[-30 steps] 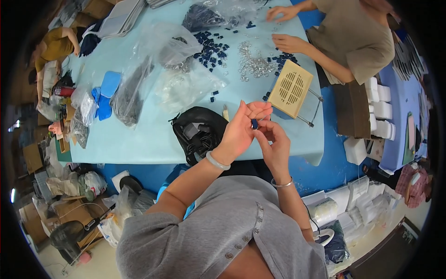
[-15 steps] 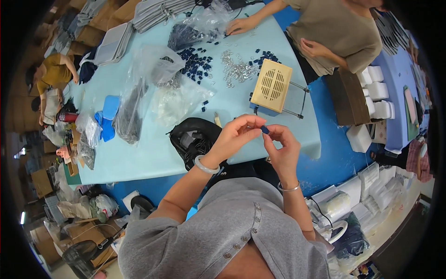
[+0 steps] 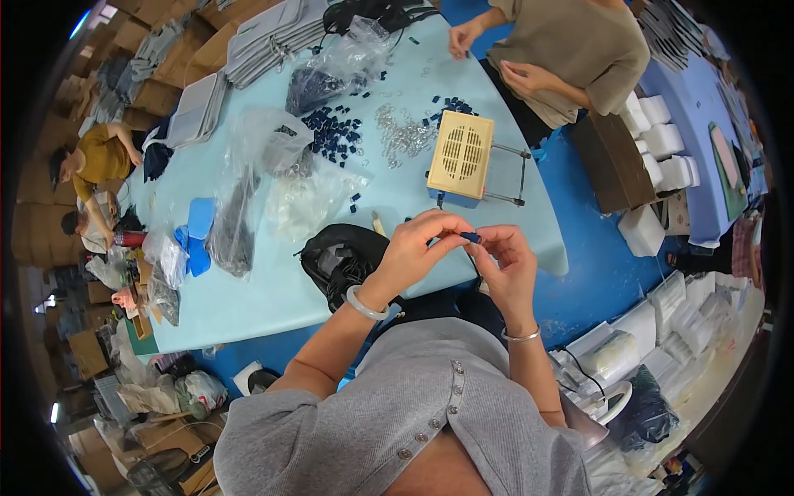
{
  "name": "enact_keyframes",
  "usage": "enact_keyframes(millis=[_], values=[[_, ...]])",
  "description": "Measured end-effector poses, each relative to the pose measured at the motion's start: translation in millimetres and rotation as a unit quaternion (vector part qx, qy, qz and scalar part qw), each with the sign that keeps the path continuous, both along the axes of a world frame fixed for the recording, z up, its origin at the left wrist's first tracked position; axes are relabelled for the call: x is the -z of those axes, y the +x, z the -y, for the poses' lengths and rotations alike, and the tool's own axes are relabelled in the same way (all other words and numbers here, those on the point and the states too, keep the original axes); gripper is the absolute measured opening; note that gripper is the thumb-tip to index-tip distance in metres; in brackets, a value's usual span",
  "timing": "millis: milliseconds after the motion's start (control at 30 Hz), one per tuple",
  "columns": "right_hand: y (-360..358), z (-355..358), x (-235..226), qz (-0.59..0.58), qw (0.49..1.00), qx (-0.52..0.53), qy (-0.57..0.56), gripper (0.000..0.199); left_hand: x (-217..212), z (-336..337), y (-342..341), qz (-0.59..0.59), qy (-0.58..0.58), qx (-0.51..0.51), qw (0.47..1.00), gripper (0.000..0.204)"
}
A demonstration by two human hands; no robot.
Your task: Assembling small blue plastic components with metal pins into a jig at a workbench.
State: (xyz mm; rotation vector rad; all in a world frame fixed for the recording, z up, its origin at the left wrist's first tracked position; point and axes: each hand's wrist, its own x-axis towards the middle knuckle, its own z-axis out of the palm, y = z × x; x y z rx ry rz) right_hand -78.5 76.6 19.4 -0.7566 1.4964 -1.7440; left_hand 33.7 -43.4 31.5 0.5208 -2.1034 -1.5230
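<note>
Here I see both hands raised above the near edge of the desk [image 3: 273, 289], meeting in front of the chest. The left hand [image 3: 413, 248] and the right hand [image 3: 511, 264] together pinch a small blue piece [image 3: 471, 237]; it sits between the fingertips of both, the left fingers [image 3: 442, 225] closed on one end and the right fingers on the other. Whether a ring or wire is also there, I cannot tell, it is too small.

I judge the step is joining or fitting this piece by hand, somewhere in the middle of a long repeated job, because many same pieces wait on the desk. The next move, I think, asks for a fine push or twist with steady fingertips, and the piece can easily slip out.

Beyond the fingers, a little farther on the desk, stands a beige box [image 3: 460, 157] with a grille. Just left of the left fingers and lower lies a black bag [image 3: 339, 256]. Farther past the fingers are loose blue pieces [image 3: 335, 132], a heap of metal rings [image 3: 401, 132] and clear plastic bags [image 3: 277, 140].

The desk has a light blue cover. Across it, another person [image 3: 571, 50] in a tan shirt works with own hands. The room looks like a crowded workshop, with cardboard boxes [image 3: 157, 91] far left and white boxes [image 3: 662, 140] at the right.
</note>
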Motion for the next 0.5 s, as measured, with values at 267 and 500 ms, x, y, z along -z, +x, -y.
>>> enact_keyframes(millis=[267, 500], values=[[-4.5, -4.8, 0.8, 0.067, 0.998, -0.005, -0.015, 0.017, -10.9, -5.0, -4.5, 0.015, -0.149, 0.005, 0.989, 0.012], [-8.2, -4.7, 6.7, 0.078, 0.996, -0.016, -0.027, 0.017, -7.7, -4.9, -6.7, 0.017, -0.150, 0.000, 0.988, 0.012]])
